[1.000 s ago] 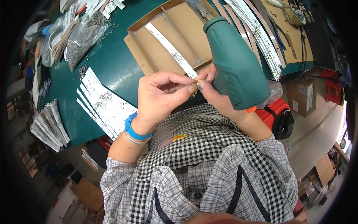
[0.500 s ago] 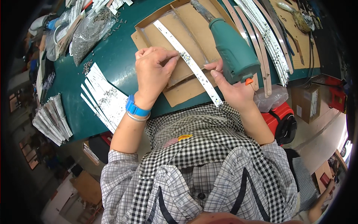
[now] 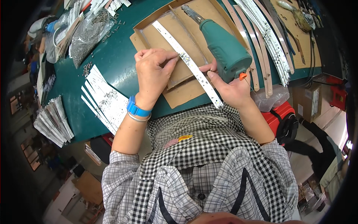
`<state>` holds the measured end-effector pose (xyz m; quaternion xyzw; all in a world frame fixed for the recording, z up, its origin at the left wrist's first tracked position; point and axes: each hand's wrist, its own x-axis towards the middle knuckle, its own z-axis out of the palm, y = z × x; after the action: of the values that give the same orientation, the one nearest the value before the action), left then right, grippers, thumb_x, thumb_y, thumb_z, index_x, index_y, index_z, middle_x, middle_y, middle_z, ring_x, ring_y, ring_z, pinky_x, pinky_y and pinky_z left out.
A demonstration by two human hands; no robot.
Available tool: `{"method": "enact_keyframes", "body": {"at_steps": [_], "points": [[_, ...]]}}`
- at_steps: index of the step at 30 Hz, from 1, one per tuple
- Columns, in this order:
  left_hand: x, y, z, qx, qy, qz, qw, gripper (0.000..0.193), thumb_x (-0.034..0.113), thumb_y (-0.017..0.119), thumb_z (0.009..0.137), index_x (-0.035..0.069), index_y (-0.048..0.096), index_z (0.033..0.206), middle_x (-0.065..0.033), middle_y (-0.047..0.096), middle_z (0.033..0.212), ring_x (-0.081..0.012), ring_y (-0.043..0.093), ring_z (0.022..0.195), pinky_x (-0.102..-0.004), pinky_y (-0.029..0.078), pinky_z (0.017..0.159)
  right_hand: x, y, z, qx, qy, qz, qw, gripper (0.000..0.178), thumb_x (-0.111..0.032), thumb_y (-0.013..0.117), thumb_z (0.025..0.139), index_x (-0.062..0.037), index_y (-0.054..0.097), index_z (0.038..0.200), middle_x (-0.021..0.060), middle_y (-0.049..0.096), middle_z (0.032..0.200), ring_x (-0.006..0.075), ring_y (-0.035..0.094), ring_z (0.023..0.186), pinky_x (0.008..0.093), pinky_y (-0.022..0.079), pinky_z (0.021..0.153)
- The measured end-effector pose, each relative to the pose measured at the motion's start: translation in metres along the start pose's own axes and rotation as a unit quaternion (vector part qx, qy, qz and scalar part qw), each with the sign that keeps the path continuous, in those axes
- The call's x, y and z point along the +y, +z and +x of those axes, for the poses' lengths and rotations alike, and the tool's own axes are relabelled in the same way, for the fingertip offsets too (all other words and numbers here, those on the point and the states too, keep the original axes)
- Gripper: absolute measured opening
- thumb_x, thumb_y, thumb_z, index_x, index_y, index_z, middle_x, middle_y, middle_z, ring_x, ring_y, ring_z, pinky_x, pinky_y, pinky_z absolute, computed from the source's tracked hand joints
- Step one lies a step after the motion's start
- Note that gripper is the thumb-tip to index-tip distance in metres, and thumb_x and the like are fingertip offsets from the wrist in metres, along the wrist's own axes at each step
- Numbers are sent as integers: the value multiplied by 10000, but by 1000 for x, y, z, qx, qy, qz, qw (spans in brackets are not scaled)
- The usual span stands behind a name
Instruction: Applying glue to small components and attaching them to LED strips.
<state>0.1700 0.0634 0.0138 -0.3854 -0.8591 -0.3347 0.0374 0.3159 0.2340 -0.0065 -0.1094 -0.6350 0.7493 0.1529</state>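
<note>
A long white strip [image 3: 186, 61] with small parts on it lies slantwise across a shallow cardboard tray [image 3: 164, 33] on the green table [image 3: 115, 59]. My left hand [image 3: 153, 72], with a blue wristband, presses its fingertips on the strip near its middle. My right hand [image 3: 229, 86] grips the handle of a green power screwdriver [image 3: 223, 46], whose tip points up and left over the tray, while one finger touches the strip's edge.
A fan of white strips [image 3: 104, 99] lies left of my left arm. More strips [image 3: 266, 33] lie at the right. A bag of small screws [image 3: 87, 35] sits upper left, another strip stack [image 3: 52, 121] far left, a red container [image 3: 279, 119] below the table edge.
The strip has gone from held between both hands near my chest down onto the cardboard tray. My left hand now presses it flat and my right hand has taken the screwdriver's handle.
</note>
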Motion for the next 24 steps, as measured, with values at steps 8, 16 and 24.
{"method": "enact_keyframes", "body": {"at_steps": [8, 16, 24], "points": [[-2, 2, -2, 14, 30, 1, 999, 133, 45, 802, 751, 111, 778, 863, -14, 721, 821, -167, 661, 822, -331, 408, 857, 4, -1, 1, 10, -22, -3, 1000, 208, 76, 634, 876, 54, 580, 1076, 112, 727, 972, 177, 723, 929, 294, 583, 803], [-4, 5, -2, 14, 68, 12, 998, 141, 36, 799, 742, 111, 768, 857, -17, 713, 815, -174, 658, 818, -339, 412, 859, 1, -2, 2, -1, -26, -16, 1000, 253, 64, 634, 876, 29, 552, 1113, 116, 727, 964, 181, 719, 928, 307, 578, 813], [-3, 4, 2, 4, 110, 32, 993, 157, 23, 801, 719, 105, 767, 848, -17, 710, 810, -175, 660, 819, -340, 419, 866, 4, -3, 2, 0, -44, -43, 998, 243, 55, 638, 868, 11, 546, 1089, 105, 736, 948, 168, 714, 891, 308, 568, 798]]}}
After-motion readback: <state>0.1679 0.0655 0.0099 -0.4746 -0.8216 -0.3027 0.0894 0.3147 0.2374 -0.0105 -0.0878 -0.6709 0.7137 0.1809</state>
